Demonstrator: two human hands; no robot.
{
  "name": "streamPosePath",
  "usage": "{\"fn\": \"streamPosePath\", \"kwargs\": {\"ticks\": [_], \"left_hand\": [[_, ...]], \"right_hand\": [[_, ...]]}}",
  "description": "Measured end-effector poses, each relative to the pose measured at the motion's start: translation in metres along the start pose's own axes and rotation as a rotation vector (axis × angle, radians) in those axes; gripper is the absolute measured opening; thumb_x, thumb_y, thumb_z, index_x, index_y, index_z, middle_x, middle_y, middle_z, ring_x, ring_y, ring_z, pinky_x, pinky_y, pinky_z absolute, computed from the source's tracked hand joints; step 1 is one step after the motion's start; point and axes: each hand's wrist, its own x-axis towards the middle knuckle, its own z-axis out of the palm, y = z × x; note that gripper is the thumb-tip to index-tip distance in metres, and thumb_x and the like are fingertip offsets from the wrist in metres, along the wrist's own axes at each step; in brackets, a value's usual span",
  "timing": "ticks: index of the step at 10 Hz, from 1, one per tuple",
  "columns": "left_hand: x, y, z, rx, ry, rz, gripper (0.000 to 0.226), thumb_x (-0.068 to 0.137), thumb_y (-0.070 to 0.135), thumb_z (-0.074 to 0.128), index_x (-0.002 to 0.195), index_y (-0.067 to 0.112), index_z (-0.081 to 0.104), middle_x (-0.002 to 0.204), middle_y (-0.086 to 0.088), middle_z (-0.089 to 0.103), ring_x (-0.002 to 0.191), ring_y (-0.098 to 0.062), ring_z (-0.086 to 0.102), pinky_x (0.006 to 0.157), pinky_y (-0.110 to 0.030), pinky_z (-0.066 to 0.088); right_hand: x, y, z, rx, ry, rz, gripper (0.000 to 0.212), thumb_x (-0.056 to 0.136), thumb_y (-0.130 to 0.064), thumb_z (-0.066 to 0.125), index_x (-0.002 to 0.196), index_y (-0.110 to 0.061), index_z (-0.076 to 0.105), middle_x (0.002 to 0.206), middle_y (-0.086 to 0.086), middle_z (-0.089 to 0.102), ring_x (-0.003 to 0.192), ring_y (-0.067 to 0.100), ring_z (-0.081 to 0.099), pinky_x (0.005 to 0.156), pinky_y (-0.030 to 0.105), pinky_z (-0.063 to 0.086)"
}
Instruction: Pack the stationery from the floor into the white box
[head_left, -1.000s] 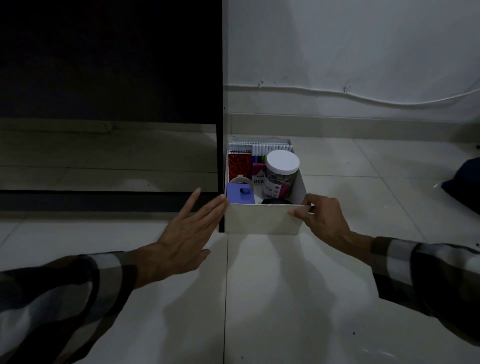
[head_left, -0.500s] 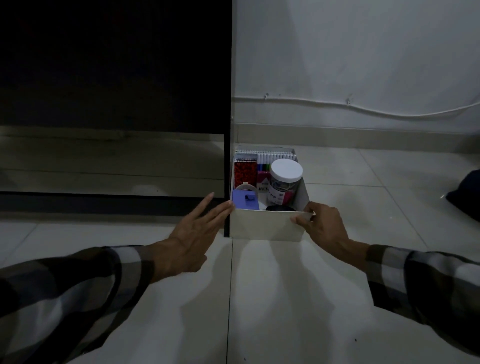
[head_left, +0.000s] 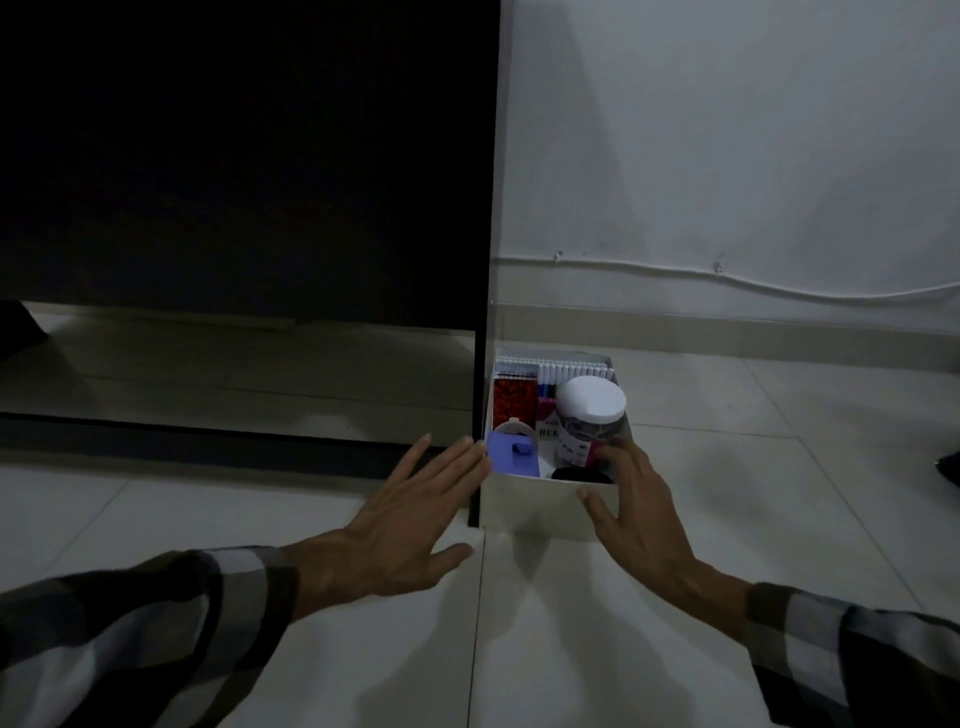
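Note:
The white box stands on the tiled floor against a dark panel's edge. Inside it are a clear jar with a white lid, a blue item, a red patterned notebook, a row of markers and a black round thing. My left hand lies flat and open, its fingertips at the box's front left corner. My right hand holds the front right corner, thumb on the front wall and fingers over the rim beside the jar.
A tall dark panel fills the left, and its thin black edge touches the box's left side. A white cable runs along the wall. A dark object sits at the right edge.
My right hand has slid from pinching the right corner to lying over the front rim, fingers spread. My left hand has moved closer to the box's left corner.

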Motion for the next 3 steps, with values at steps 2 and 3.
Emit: {"fn": "streamPosePath", "kwargs": {"ticks": [2,3], "left_hand": [[0.009,-0.008,-0.039,-0.2,0.109,-0.062,0.087,0.093,0.06,0.054,0.162,0.022,0.017,0.169,0.007,0.018,0.155,-0.004,0.004,0.128,-0.044,0.007],[0.012,-0.009,-0.066,-0.242,0.168,-0.078,0.085,0.093,0.057,0.056,0.162,0.026,0.017,0.168,0.008,0.019,0.155,-0.003,0.005,0.128,-0.038,0.008]], "right_hand": [[0.022,-0.029,-0.005,0.145,0.181,-0.016,0.047,0.091,-0.006,0.07,0.135,-0.003,0.055,0.137,0.015,0.06,0.125,0.03,0.058,0.105,0.039,0.052],[0.031,-0.046,-0.01,0.191,0.221,-0.013,0.043,0.092,-0.003,0.068,0.133,-0.003,0.056,0.132,0.017,0.062,0.121,0.035,0.06,0.103,0.047,0.052]]}}
